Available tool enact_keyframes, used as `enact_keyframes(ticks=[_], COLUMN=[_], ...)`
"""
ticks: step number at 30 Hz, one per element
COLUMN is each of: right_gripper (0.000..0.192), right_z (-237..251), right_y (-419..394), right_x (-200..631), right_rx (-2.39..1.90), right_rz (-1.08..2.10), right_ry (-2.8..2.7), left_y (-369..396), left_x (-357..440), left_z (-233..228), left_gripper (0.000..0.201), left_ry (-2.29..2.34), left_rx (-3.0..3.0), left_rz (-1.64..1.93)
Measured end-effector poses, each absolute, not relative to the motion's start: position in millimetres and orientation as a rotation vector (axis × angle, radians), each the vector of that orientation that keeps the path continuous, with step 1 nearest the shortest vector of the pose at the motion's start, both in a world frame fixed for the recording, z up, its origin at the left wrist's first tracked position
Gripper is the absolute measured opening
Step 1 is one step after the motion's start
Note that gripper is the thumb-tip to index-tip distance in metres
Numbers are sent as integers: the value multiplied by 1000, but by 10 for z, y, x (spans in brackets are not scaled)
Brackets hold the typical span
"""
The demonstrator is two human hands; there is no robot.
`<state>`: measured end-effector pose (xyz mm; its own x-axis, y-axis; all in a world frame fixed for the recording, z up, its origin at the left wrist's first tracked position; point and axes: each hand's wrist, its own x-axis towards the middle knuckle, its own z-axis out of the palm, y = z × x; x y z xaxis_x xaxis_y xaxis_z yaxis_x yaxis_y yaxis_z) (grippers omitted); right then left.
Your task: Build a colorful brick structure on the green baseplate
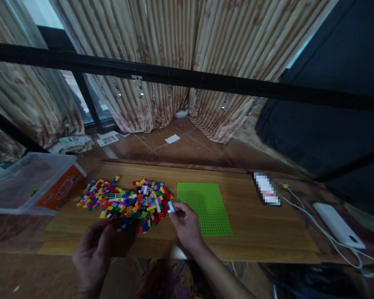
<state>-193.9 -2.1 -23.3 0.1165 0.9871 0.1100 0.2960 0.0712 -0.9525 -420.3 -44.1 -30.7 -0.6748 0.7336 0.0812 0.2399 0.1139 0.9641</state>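
Observation:
Between the thumb and fingers of my right hand [187, 227] is a small light-blue toy brick [171, 206], with a bit of white beside it. This hand is just right of a heap of mixed toy bricks [134, 203] and overlaps the left edge of a green studded baseplate [204, 207]. My left hand [93, 251] is at the heap's near left edge, thumb and fingers drawn together. Something dark red shows at its fingertips, too dim to tell whether it is held. No bricks are visible on the baseplate.
A clear plastic bin [34, 182] with an orange label stands at the left. On the right are a blurred phone-like object [267, 189], white cables [324, 236] and a long white device [339, 224]. A black bar [174, 74] crosses before the curtains [162, 37].

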Motion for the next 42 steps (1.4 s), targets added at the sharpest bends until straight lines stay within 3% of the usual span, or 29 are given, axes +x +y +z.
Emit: enact_keyframes(ticks=[2,7,21,23,30,37,42], right_gripper=[14,11,16,11,12,24,32], right_z=[-151,122,-1,1,-23,-119,-157], right_y=[-129,-477,-768,-711,-197,-8,-83], right_x=[-2006,-2130,-1839,-1769,-1774,-1969,-2004], right_rx=[-1356,-1092,-1277,-1338,-1706,-1992,-1856], right_rz=[1013,1554,1761,1678,928,699,583], right_ry=[-1268,-913,-939,-1083,-1694,-1914,-1945], left_y=[-521,-685,-975,-996,-841,-678,-624], left_x=[-4021,-3441,-3399,-3447,-3707,-3849,-3943], left_z=[-200,69,-117,-181,-259,-294,-325], left_gripper=[37,36,35,32,24,18,16], left_ry=[1852,1520,1335,1383,1788,1986,2062], left_rx=[1029,1137,1195,1190,1338,1558,1569], left_rz=[1600,1243,925,896,992,1118,1164])
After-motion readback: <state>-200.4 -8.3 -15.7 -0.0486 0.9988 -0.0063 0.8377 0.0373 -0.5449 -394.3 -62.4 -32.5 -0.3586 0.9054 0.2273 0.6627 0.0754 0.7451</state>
